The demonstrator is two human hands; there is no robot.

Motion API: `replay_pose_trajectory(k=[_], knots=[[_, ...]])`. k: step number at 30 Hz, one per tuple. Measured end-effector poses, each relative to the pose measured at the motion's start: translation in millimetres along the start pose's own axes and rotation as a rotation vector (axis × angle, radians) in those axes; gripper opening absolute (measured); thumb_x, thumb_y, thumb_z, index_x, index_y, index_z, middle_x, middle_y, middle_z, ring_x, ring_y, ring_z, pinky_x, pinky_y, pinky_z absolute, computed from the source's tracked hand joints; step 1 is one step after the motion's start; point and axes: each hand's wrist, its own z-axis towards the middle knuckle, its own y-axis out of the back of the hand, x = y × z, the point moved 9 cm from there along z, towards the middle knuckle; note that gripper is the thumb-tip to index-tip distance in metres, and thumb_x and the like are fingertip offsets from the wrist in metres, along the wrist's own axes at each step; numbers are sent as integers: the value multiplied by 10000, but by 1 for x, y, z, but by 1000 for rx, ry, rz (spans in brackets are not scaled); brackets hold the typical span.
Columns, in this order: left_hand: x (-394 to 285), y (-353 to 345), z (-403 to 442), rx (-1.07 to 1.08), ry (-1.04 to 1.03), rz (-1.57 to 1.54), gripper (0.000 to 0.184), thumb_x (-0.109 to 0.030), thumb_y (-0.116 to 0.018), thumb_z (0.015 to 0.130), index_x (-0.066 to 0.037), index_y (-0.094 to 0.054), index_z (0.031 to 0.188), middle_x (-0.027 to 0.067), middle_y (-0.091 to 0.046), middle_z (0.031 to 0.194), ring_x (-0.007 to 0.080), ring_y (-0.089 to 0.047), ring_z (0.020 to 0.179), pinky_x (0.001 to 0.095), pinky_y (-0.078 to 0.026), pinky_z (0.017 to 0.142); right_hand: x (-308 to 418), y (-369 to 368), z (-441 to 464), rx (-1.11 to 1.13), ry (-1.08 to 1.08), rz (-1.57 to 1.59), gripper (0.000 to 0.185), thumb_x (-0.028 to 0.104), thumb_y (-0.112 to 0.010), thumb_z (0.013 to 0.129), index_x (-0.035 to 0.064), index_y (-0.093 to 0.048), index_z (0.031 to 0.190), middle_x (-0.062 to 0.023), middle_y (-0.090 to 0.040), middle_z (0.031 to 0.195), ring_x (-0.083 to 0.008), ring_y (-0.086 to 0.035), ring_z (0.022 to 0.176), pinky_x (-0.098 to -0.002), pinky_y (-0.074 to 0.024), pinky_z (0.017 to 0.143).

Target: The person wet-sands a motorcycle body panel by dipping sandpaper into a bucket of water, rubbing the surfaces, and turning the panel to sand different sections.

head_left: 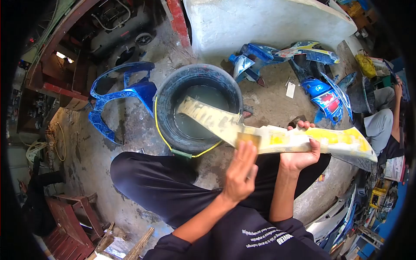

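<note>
We see the two hands apart, both at work on one long, pale panel (275, 138) with yellow patches toward its right end. The right hand (299, 158) is clamped on the panel from below, thumb on the near edge and fingertips showing over the far one. The left hand (240, 173) lies with its fingers over a brownish pad (249, 138) against the panel's middle; blur there means we cannot tell whether the fingers grip the pad or only press it flat.

The panel slants across our view above the lap, its left end over the mouth of a dark bucket (164, 102) that holds murky water (203, 96). We find a yellow handle (161, 131) on the bucket's near side. On the concrete floor (266, 106) we see a blue frame (143, 91) left of the bucket, and a blue shell (323, 97) with a red patch well to its right, near a white tag (290, 89). At the far right we glimpse a seated person in grey trousers (379, 125)
</note>
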Motion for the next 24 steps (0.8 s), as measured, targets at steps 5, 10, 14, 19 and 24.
replay_pose_trajectory(k=[5,10,14,19,24], knots=[[50,24,12,-136,270,98,415,-105,-503,1062,73,-553,1433,277,-517,1513,430,-402,1484,462,-327,1226,0,7,0,-46,24,-33,446,204,-611,799,66,-529,1216,-88,-578,1120,-262,-574,1130,-451,-503,935],[-3,12,9,63,78,54,419,-93,-590,1005,27,-609,1406,223,-570,1482,404,-466,1447,503,-371,1194,-2,-3,-1,9,-8,4,451,205,-611,799,68,-522,1220,-83,-581,1122,-257,-571,1130,-450,-488,959],[50,31,16,-65,271,121,377,-94,-574,1012,36,-639,1360,234,-606,1432,397,-493,1427,510,-378,1190,-3,1,-1,-22,12,-43,450,206,-613,799,68,-524,1218,-82,-580,1123,-255,-566,1132,-447,-483,959],[8,25,14,94,93,48,372,-96,-532,1028,35,-641,1358,237,-611,1422,397,-529,1394,507,-372,1195,0,-4,-2,1,-8,-23,452,206,-619,792,66,-530,1212,-84,-579,1123,-254,-560,1124,-441,-469,950],[6,24,13,44,125,91,347,-103,-558,1018,28,-665,1322,234,-643,1381,392,-551,1373,514,-399,1175,-6,-3,-5,-2,35,-39,469,200,-639,781,54,-526,1212,-94,-567,1128,-263,-555,1124,-481,-477,962]])
